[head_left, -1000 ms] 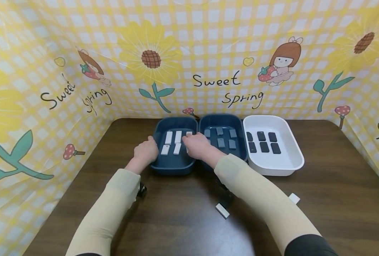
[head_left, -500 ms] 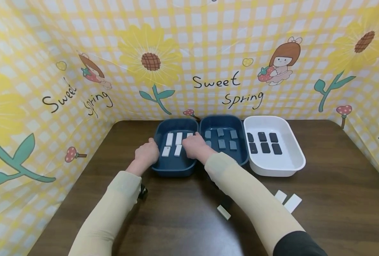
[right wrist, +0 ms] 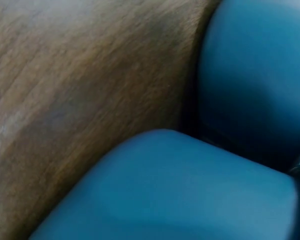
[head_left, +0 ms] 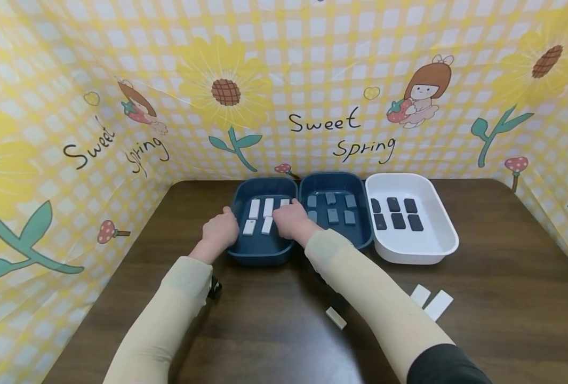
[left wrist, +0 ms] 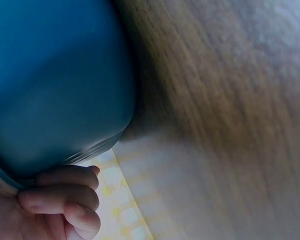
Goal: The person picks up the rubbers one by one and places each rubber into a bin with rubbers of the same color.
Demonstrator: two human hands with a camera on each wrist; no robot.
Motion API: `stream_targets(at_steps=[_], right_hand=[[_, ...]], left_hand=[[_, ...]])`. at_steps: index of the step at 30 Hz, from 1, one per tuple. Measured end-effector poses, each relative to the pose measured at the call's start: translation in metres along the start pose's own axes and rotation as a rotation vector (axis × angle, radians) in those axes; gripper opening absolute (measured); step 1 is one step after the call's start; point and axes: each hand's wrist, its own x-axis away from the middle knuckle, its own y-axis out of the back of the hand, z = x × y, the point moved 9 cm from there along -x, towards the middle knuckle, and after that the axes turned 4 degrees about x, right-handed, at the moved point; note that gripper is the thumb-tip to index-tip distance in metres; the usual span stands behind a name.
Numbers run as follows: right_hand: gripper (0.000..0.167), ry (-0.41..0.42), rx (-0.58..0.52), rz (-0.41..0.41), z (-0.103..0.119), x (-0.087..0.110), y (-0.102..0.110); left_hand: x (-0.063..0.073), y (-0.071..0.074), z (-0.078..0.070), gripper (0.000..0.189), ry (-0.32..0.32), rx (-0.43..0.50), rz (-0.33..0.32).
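Observation:
Three trays stand side by side in the head view. My left hand (head_left: 220,230) grips the left rim of the left dark blue tray (head_left: 260,252). Its curled fingers (left wrist: 65,197) show against that rim in the left wrist view. Over the opposite rim, where this tray meets the middle blue tray (head_left: 346,180), my right hand (head_left: 293,220) holds on with bent fingers. Small white rectangular blocks (head_left: 269,207) lie in rows in the left tray, some partly hidden by the right hand. The right wrist view shows mostly outer tray walls (right wrist: 190,185).
Blue-grey blocks (head_left: 333,216) lie in the middle tray and black blocks (head_left: 398,221) in the white tray (head_left: 437,234). One pale block (head_left: 336,318) lies on the brown table (head_left: 264,330). Two white blocks (head_left: 439,305) lie beside the right forearm. Patterned cloth (head_left: 332,69) hangs behind.
Since one second ago my right forearm has shifted slightly left, uncovering the white blocks at the right. The left hand stays at the tray's rim. Almost nothing differs from half a second ago.

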Motion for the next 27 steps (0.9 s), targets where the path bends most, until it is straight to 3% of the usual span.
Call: stream_targets(at_steps=[15,22,27], right_hand=[[0.030,-0.016,-0.047,-0.054,-0.003,0.006,0.002],[0.033,0.048,-0.119,-0.131,-0.001,0.021,0.018],[0.038,0.046,-0.228,-0.170,-0.017,0.040,0.038]], left_hand=[[0.000,-0.006,-0.003,0.051,-0.005,0.002,0.017],[0.001,-0.003,-0.002,0.050,-0.010,0.008,0.011],[0.001,0.002,-0.002,0.050,-0.014,0.013,-0.004]])
